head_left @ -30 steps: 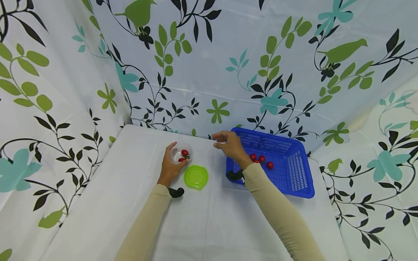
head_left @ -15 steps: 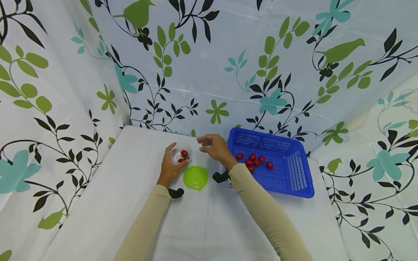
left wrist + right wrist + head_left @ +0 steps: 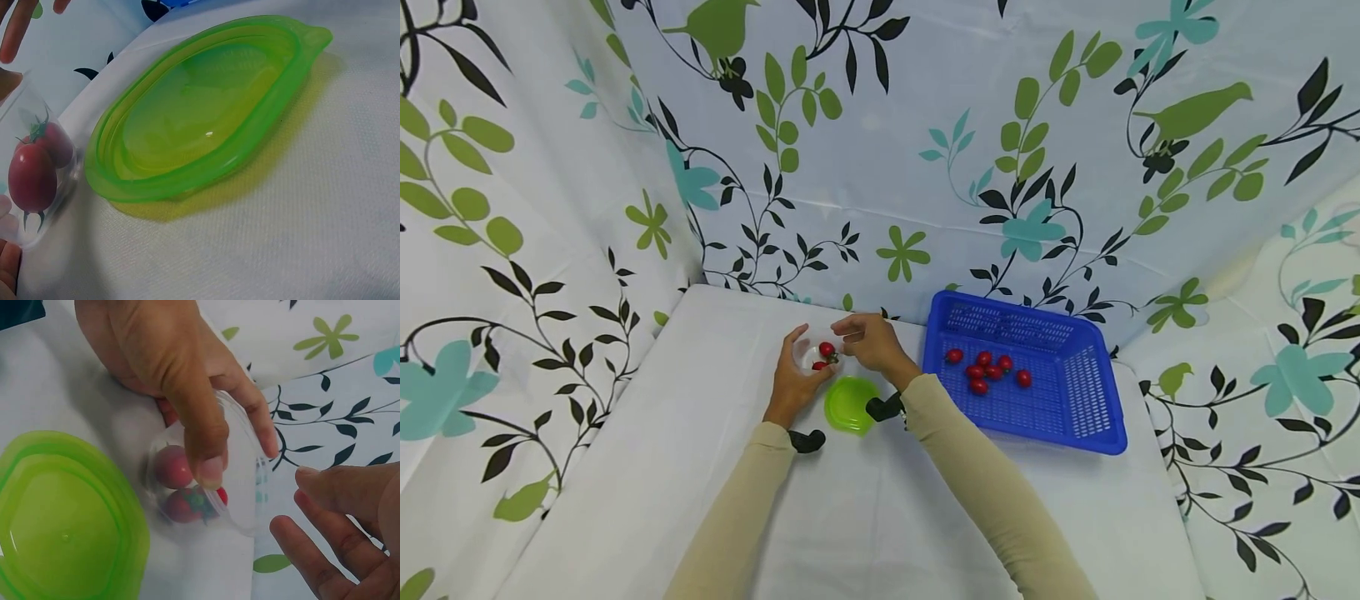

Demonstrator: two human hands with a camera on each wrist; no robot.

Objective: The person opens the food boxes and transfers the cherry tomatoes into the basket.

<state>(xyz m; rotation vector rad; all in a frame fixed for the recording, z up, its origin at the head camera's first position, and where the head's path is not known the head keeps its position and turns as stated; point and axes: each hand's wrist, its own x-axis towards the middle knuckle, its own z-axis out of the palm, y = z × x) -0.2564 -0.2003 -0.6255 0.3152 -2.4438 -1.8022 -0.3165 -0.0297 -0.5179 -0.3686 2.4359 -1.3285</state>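
Observation:
My left hand (image 3: 793,385) grips a clear plastic cup (image 3: 240,503) near the back of the table. In the right wrist view its thumb lies on the rim. Red cherry tomatoes (image 3: 827,349) with green stems sit inside, seen through the wall in the left wrist view. My right hand (image 3: 871,343) is just right of the cup, its loosely bent fingertips (image 3: 284,528) close to the rim; nothing shows between its fingers. A bright green lid (image 3: 209,103) with a small tab lies on the cloth below the hands.
A blue perforated basket (image 3: 1086,383) stands at the right, with several cherry tomatoes (image 3: 985,372) on its floor. White cloth (image 3: 850,508) covers the table. Patterned curtains (image 3: 865,125) hang at the back and sides. Black wrist devices (image 3: 807,442) sit on both wrists.
My right hand has moved left from the basket's left edge to the cup, uncovering more tomatoes in the basket. The left hand and cup stay in place.

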